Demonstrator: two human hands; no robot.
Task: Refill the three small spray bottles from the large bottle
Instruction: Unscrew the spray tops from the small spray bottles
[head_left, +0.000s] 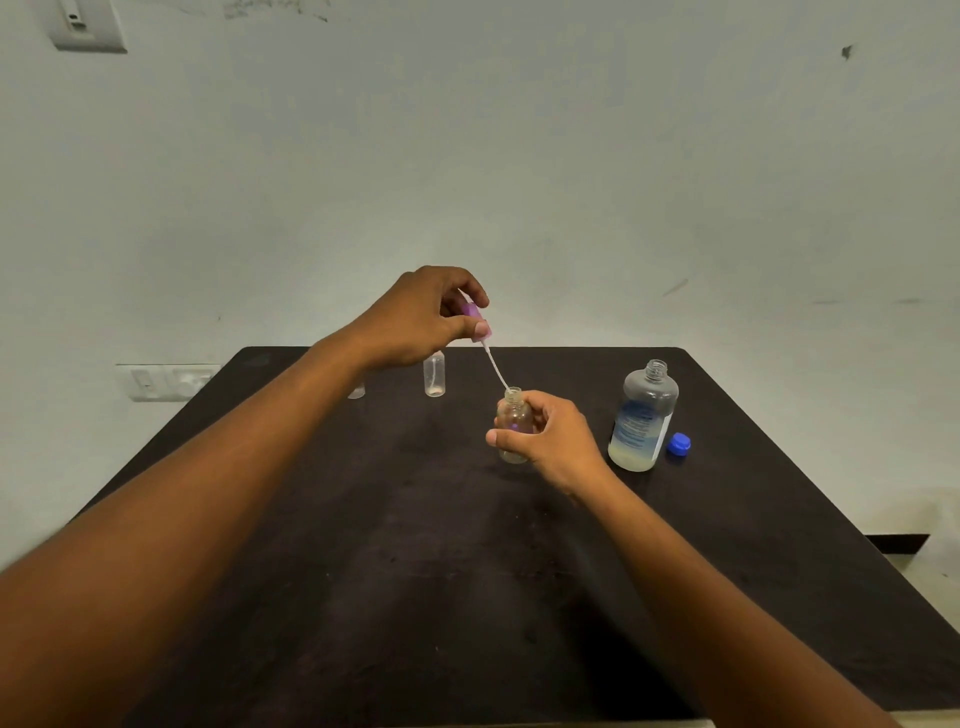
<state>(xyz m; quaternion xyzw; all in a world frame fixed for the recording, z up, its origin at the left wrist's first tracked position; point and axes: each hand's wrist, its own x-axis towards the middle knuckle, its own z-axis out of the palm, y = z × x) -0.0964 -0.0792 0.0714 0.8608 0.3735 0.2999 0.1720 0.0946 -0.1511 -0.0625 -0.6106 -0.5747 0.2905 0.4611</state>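
A dark table (467, 597) stood against a pale, scuffed wall (519, 156); a switch plate (88, 26) sat high on the wall and a socket panel (166, 382) lower down, beyond the left forearm.

The left hand (421, 317) was raised above the far side of the table, its fingertips pinching a pink spray head (477, 321) whose white dip tube (496, 371) slanted down, the tip at the mouth of a small clear bottle (513, 418). The right hand (545, 439) gripped that bottle upright, thumb across its front, fingers curled behind.

Three small bottles were in view: the held one, a capped one (434, 374) just beyond the left wrist, and a third (356, 389) mostly hidden by the left forearm. One large bottle (644, 415), uncapped and holding a little pale liquid, stood just right of the right hand, with one blue cap (679, 445) beside it.
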